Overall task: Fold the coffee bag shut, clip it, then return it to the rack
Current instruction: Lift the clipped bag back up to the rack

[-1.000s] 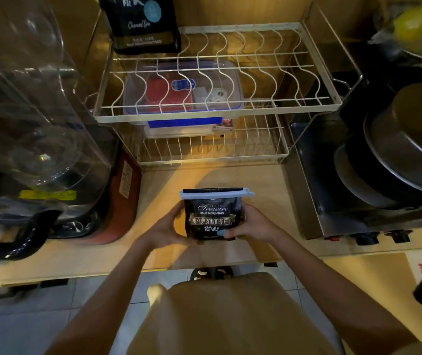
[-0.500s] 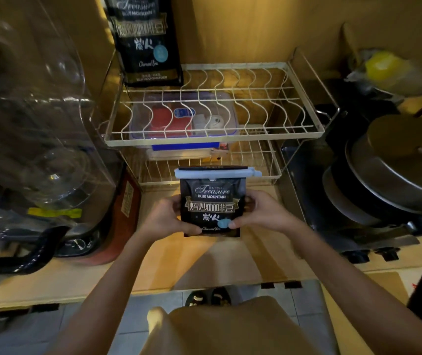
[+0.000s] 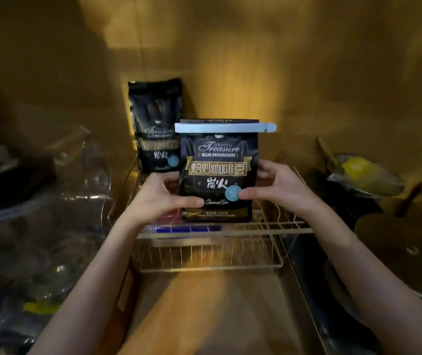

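A black coffee bag (image 3: 217, 172) with its top folded over stands upright at the front of the wire rack's upper shelf (image 3: 268, 226). A pale blue clip (image 3: 224, 127) runs across the fold. My left hand (image 3: 162, 198) grips the bag's left side and my right hand (image 3: 277, 187) grips its right side, thumbs on the front. Whether the bag's base rests on the wires I cannot tell.
A second, taller coffee bag (image 3: 154, 126) stands at the shelf's back left. A clear plastic appliance (image 3: 51, 201) crowds the left. Pots with a lid (image 3: 404, 249) and a yellow item (image 3: 363, 172) sit at right. The lower rack shelf (image 3: 209, 262) holds a box.
Both hands have lifted the clipped bag off the counter and carried it up and forward to the rack's upper shelf. The camera has tilted up.
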{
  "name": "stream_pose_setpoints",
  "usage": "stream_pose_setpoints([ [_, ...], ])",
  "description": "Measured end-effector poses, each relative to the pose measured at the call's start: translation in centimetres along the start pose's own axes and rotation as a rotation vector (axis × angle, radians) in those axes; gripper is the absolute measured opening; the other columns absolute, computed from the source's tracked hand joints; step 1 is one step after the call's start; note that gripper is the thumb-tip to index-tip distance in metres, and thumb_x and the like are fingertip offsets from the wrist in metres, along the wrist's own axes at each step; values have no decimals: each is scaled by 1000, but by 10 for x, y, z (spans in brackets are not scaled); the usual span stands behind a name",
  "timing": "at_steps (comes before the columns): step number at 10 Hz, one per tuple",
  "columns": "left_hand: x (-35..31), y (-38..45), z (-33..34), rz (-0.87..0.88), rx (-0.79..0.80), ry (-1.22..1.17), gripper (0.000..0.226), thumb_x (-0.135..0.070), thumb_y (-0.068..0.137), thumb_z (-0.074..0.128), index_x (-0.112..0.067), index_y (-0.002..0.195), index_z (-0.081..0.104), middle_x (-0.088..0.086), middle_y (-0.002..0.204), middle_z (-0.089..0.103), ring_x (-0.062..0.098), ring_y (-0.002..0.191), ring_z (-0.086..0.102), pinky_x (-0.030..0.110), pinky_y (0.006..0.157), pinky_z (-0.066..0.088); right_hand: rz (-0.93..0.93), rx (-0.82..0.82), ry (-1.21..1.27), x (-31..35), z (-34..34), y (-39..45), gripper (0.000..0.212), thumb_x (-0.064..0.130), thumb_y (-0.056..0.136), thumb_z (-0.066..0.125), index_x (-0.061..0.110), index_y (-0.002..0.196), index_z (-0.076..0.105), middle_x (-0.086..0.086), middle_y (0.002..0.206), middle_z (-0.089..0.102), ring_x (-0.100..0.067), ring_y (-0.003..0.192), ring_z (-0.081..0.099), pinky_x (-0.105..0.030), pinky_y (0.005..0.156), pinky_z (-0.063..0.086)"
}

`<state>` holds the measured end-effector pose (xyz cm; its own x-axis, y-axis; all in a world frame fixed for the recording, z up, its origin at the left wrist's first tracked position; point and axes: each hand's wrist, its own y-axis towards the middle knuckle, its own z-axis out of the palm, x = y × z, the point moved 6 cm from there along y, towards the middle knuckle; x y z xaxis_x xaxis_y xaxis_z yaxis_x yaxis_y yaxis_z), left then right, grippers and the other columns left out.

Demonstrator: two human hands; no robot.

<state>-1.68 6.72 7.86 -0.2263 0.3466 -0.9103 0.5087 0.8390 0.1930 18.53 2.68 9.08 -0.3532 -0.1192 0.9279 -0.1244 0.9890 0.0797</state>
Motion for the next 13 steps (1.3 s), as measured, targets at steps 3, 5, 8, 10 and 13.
stream_pose_setpoints([
  [3,-5,73,-18,133,-295,-59,41,-6,67,74,-7,106,62,-2,97,68,-7,84,64,7,74,49,-82,-183,64,-1,-34,74,46,8,72,73,14,115,56,15,96,62,11,79,61,1,62,46],
  [5,30,96,-8,29,-469,8,53,-11,71,72,-8,120,53,7,115,65,9,101,62,25,92,51,-40,-145,43,-27,-27,108,41,11,76,70,16,114,57,10,99,65,0,91,59,-4,63,49],
  [8,52,101,22,218,-583,514,73,-6,74,69,-7,136,30,16,143,33,21,131,28,37,109,25,87,-115,114,-80,-14,126,42,18,79,67,17,119,54,6,105,65,-15,105,61,-36,92,50],
  [10,61,105,44,257,-469,795,60,-33,88,43,-13,140,21,13,151,15,18,140,4,50,110,14,120,-96,129,-86,-6,135,35,26,85,61,31,117,50,0,116,62,-13,109,59,-35,94,49],
  [13,31,105,42,63,-347,810,59,-50,88,19,-19,137,30,3,150,28,19,140,21,37,112,26,128,-284,-177,-26,-21,115,77,30,86,58,17,144,10,-7,150,30,-25,136,31,-42,109,31],
])
